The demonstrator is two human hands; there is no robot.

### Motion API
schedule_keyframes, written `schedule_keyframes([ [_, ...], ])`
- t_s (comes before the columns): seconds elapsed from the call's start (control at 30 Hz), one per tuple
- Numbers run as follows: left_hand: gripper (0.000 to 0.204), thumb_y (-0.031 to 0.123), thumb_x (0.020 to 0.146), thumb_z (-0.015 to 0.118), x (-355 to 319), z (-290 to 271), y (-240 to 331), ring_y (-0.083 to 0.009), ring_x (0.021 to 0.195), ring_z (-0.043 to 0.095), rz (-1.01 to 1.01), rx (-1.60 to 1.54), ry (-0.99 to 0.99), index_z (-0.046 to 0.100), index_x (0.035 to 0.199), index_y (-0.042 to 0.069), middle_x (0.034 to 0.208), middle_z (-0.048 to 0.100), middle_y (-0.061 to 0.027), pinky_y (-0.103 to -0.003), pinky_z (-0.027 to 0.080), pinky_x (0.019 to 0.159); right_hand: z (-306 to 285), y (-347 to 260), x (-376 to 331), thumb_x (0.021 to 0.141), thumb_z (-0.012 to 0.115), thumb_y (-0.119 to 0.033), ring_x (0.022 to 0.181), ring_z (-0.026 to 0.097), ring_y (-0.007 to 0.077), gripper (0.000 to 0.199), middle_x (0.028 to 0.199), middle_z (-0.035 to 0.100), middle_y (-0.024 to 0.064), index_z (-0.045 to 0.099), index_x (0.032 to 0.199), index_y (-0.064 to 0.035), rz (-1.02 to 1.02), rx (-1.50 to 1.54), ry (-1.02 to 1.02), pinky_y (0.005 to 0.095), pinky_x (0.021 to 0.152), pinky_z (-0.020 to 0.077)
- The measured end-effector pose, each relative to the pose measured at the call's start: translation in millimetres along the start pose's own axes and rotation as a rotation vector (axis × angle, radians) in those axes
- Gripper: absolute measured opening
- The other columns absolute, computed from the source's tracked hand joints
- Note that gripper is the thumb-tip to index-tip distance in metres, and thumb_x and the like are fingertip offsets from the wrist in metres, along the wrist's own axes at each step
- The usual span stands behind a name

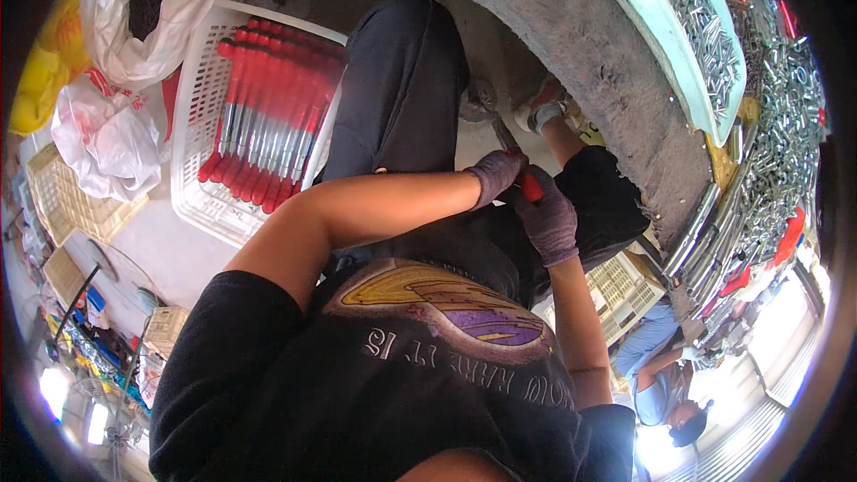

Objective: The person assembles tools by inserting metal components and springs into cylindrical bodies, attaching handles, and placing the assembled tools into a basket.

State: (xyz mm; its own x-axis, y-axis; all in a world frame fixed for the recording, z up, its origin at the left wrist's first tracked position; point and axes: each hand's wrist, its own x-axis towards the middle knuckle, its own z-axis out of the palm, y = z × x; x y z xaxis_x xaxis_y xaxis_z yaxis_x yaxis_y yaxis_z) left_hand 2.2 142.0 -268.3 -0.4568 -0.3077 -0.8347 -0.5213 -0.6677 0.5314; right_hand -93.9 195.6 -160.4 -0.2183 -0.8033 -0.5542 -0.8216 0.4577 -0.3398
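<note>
My left hand (pixel 498 176), in a purple-grey knit glove, is closed around a red-handled metal tool (pixel 532 186) in front of my lap. A bare metal shaft (pixel 505 136) runs up and away from that grip. My right hand (pixel 548 220), gloved alike, is closed on the red handle's near end. The fingers cover part of the tool, so its exact kind is unclear. To the left, a white plastic basket (pixel 192 138) holds several long tools (pixel 254 125) with red ends and shiny metal middles, laid side by side.
A grey, cloth-like bench edge (pixel 585 62) curves along the right. On it stand a pale teal tray (pixel 656 22) of small metal parts and heaps of metal pieces (pixel 786 134). White plastic bags (pixel 107 134) lie at left. A co-worker (pixel 665 384) sits at lower right.
</note>
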Motion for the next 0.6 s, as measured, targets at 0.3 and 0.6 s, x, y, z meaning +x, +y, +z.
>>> schedule_keyframes([
  [0.3,0.029,0.030,0.090,0.050,-21.5,-23.6,46.4,-0.0332,0.090,0.060,0.726,-0.065,0.551,0.061,0.102,0.007,0.098,0.060,-0.0189,-0.041,0.046,0.078,-21.0,-13.9,62.5,0.078,0.058,-0.038,0.104,0.058,0.0344,0.051,0.110,0.061,0.0174,0.051,0.122,-0.0138,-0.045,-0.140,-0.071,0.0426,0.087,0.0460],
  [0.6,0.039,0.041,0.081,0.056,-69.0,-2.4,94.5,-0.0347,0.095,0.059,1.509,0.582,0.016,0.061,0.105,0.012,0.100,0.063,-0.0131,-0.044,0.044,0.085,-7.6,39.1,52.9,0.085,0.046,-0.037,0.123,0.046,0.0290,0.050,0.133,0.047,0.0165,0.051,0.125,-0.0079,0.005,-0.490,-0.257,0.0393,0.102,0.0353],
])
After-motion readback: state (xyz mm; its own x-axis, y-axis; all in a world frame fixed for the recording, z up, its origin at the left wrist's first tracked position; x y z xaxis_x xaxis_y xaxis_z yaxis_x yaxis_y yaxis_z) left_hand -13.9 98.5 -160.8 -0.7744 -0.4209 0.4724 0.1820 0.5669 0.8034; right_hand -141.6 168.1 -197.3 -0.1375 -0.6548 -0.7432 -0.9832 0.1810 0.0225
